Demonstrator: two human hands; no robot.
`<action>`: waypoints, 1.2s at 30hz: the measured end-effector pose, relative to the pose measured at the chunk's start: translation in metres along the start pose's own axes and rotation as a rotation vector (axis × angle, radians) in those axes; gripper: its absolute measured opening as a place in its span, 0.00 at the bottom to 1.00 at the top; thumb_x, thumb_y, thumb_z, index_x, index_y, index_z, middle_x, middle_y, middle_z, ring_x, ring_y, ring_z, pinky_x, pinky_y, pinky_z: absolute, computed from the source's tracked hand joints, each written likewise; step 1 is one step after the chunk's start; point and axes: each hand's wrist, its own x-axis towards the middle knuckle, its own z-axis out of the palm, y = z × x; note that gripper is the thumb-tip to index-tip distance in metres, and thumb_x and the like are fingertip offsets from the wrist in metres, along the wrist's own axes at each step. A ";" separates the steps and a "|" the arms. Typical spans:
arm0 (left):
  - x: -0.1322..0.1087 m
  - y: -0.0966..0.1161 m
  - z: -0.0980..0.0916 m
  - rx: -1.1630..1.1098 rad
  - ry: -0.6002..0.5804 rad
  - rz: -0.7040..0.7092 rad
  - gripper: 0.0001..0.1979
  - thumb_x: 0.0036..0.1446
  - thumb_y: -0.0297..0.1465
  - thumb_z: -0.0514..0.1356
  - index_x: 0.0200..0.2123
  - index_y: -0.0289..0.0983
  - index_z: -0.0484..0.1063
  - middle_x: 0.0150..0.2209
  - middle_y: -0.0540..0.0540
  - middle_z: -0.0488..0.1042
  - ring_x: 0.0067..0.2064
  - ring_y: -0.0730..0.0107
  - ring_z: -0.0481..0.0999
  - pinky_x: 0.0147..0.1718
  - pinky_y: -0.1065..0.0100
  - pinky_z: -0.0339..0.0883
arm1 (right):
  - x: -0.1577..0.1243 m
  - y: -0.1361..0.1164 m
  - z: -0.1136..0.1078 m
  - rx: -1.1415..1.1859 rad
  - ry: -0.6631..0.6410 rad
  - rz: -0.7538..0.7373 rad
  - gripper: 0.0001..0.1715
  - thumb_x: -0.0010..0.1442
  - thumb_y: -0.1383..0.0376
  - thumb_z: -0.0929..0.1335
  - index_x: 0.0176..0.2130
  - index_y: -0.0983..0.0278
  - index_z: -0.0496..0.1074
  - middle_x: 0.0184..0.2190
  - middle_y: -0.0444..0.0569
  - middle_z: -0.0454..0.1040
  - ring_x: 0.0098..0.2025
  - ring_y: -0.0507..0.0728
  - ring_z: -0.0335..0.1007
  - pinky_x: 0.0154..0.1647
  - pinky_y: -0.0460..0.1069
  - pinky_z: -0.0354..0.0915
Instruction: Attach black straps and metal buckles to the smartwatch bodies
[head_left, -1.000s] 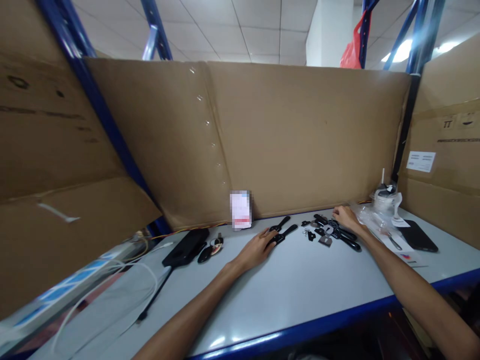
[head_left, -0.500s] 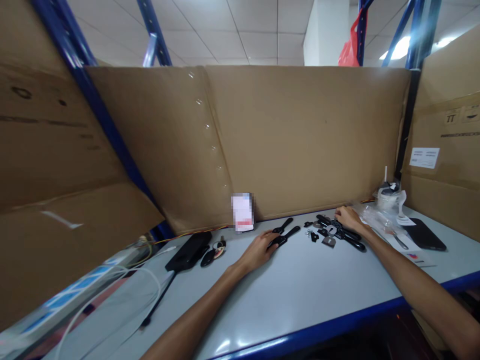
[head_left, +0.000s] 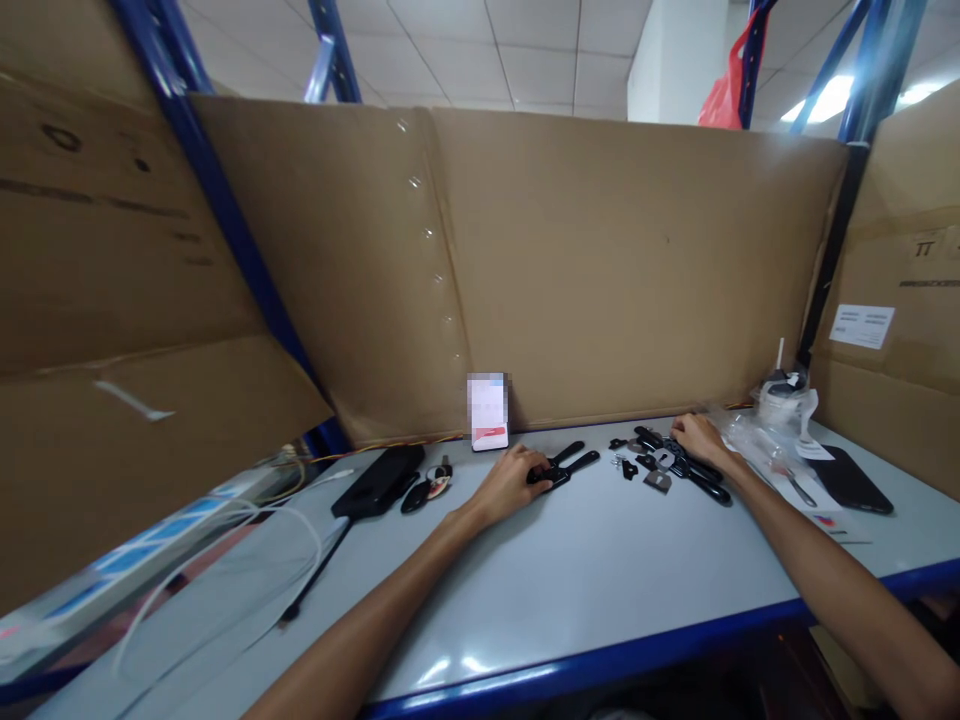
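Note:
My left hand (head_left: 514,483) rests low over the table, its fingers curled round the near ends of two black spokeshave bodies (head_left: 564,474). Their handles point away to the upper right. Further right, my right hand (head_left: 696,438) has its fingers bent down onto a pile of black spokeshave bodies (head_left: 697,475); whatever is between those fingertips is hidden. Beside that pile lie a slotted metal blade (head_left: 658,482), small black cap pieces (head_left: 628,470) and tiny screws (head_left: 616,461).
A phone (head_left: 489,412) leans upright against the cardboard wall. On the left are keys (head_left: 429,488), a black box (head_left: 381,482) with a cable, and a power strip (head_left: 150,550). On the right, clear plastic bags (head_left: 754,440), a cup (head_left: 781,400) and a dark phone (head_left: 851,478).
My left hand has drawn back slightly to the left, uncovering more of the black bodies. My right hand stays at the pile. The camera view has tilted a little.

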 end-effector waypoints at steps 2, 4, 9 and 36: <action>0.000 -0.002 0.004 0.011 0.023 0.000 0.08 0.57 0.32 0.64 0.40 0.39 0.79 0.38 0.45 0.79 0.45 0.57 0.73 0.45 0.61 0.64 | 0.000 0.000 0.000 -0.002 -0.002 0.003 0.15 0.62 0.62 0.65 0.41 0.62 0.80 0.42 0.55 0.81 0.47 0.60 0.75 0.39 0.47 0.60; 0.000 -0.003 0.008 0.018 0.047 0.009 0.08 0.57 0.29 0.63 0.41 0.40 0.79 0.39 0.45 0.79 0.46 0.57 0.73 0.46 0.60 0.64 | 0.000 0.001 0.000 -0.006 -0.005 0.002 0.15 0.63 0.62 0.65 0.41 0.62 0.81 0.41 0.55 0.81 0.46 0.60 0.76 0.39 0.46 0.61; 0.001 -0.004 0.013 0.018 0.079 -0.024 0.13 0.56 0.24 0.61 0.44 0.40 0.79 0.40 0.43 0.78 0.47 0.57 0.73 0.47 0.60 0.65 | 0.000 0.001 0.000 -0.012 -0.012 0.001 0.15 0.63 0.61 0.66 0.42 0.63 0.81 0.41 0.55 0.81 0.46 0.58 0.75 0.40 0.45 0.61; 0.001 0.000 0.013 0.124 -0.044 -0.275 0.07 0.62 0.34 0.59 0.42 0.37 0.70 0.42 0.41 0.77 0.43 0.59 0.76 0.37 0.66 0.61 | 0.001 0.001 0.000 -0.007 -0.028 -0.032 0.15 0.63 0.61 0.65 0.41 0.62 0.81 0.43 0.54 0.81 0.47 0.60 0.75 0.39 0.46 0.60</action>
